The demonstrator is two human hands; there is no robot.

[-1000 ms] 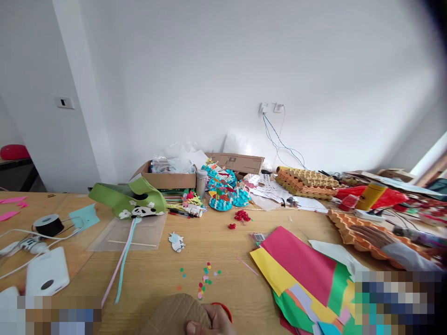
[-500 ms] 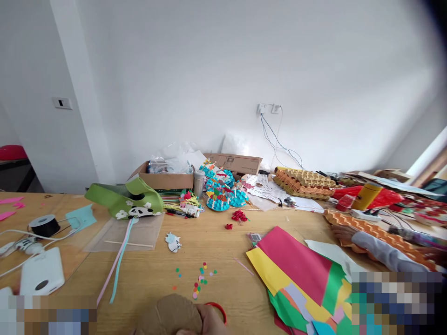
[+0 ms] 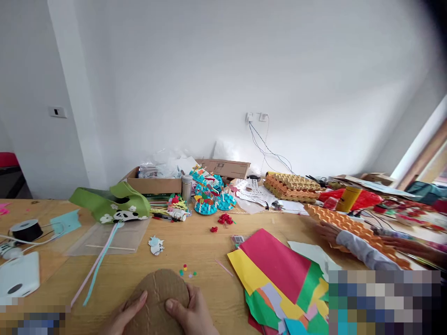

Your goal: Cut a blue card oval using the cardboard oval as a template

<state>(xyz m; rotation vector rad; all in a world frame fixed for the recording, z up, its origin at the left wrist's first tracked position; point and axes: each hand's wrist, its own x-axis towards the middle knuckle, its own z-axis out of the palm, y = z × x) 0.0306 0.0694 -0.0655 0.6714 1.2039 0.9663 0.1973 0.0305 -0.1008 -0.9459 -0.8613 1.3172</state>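
Note:
A rounded piece of brown cardboard (image 3: 157, 298) is held at the bottom centre, over the wooden table. My left hand (image 3: 127, 314) grips its left edge, thumb on the face. On the right edge, my right hand (image 3: 193, 311) has its thumb pressed on the face and its fingers behind, hidden. Small coloured paper dots (image 3: 188, 271) lie just beyond the cardboard. To the right are sheets of coloured paper, with a red one (image 3: 275, 263) on top. A small pale blue and white cutout (image 3: 156, 245) lies to the left, past the cardboard.
A green felt bag (image 3: 111, 203) with a panda and ribbons lies left. Blue crafts (image 3: 206, 197) and a cardboard box (image 3: 155, 185) stand at the back. On the right, another person's hand (image 3: 328, 232) touches an orange egg tray (image 3: 344, 225). A power bank (image 3: 21, 277) lies far left.
The cardboard has risen further into view, now covering some dots, and both my hands show on it. The red scissor-like ring is out of sight. The view has shifted right.

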